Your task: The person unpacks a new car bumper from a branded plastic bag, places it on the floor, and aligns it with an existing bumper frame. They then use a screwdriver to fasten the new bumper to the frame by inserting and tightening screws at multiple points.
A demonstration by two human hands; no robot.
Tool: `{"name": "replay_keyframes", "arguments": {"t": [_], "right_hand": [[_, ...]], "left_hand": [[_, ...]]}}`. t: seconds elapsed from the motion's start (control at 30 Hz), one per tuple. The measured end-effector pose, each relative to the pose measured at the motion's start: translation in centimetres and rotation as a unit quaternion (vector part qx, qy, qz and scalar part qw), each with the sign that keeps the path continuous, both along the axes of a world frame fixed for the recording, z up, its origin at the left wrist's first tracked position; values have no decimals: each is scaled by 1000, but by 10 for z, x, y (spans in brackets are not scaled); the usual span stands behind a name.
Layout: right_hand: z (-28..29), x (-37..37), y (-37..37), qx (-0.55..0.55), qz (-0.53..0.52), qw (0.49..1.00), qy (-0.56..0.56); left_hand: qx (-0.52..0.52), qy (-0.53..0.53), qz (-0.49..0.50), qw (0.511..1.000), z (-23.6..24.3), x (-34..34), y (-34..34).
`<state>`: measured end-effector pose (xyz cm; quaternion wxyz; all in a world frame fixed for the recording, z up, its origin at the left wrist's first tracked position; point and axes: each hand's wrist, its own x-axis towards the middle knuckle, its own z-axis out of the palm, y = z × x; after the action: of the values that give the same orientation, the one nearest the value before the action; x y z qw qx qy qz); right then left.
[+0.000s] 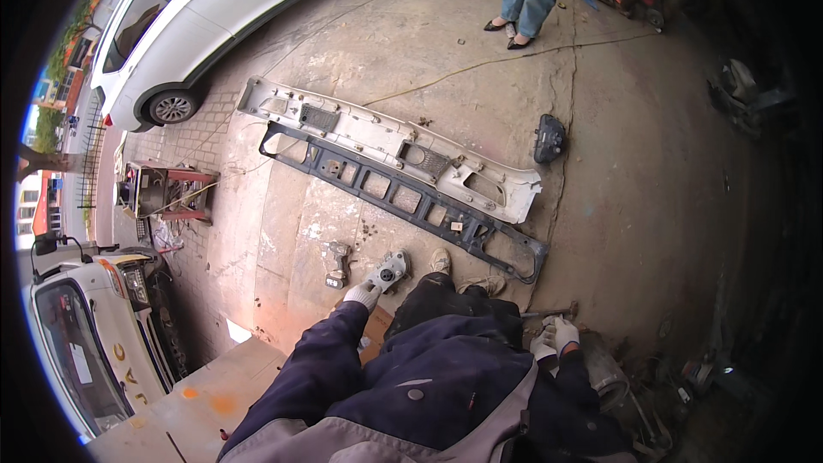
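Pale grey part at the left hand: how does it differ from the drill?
The pale grey part is held in the left hand; the drill lies on the ground. The part has a round dark centre; the drill looks darker overall. Both are left of the shoes.

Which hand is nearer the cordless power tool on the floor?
Left. The left hand is close by the cordless power tool, to its right, holding a grey part; the right hand is much farther right, past the shoes.

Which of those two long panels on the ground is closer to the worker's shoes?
The dark panel: it lies between the shoes and the pale panel, which is farther out.
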<state>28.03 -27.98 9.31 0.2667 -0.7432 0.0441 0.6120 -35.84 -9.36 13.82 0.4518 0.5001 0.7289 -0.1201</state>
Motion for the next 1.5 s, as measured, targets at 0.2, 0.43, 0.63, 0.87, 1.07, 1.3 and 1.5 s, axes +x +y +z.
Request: {"name": "replay_keyframes", "arguments": {"t": [0.2,0.43,0.63,0.87,1.07,1.3,1.5], "right_hand": [[74,-36,118,86,-84,989,84],[84,-63,165,54,70,995,55],[88,-80,205,-29,195,980,-35],[69,-104,325,-37,233,972,2],[67,-145,455,75,274,959,24],[78,-180,513,39,316,946,-65],[66,-197,493,29,226,972,-62]], "left_hand": [[8,7,66,998,10,-40,-13],[48,-22,126,991,-1,-50,-21],[14,-25,251,968,14,-47,-48],[-72,7,341,937,12,-63,-91],[-7,21,365,931,21,-65,-65],[36,-15,387,921,40,-74,13],[-6,-38,345,938,17,-134,38]]}}
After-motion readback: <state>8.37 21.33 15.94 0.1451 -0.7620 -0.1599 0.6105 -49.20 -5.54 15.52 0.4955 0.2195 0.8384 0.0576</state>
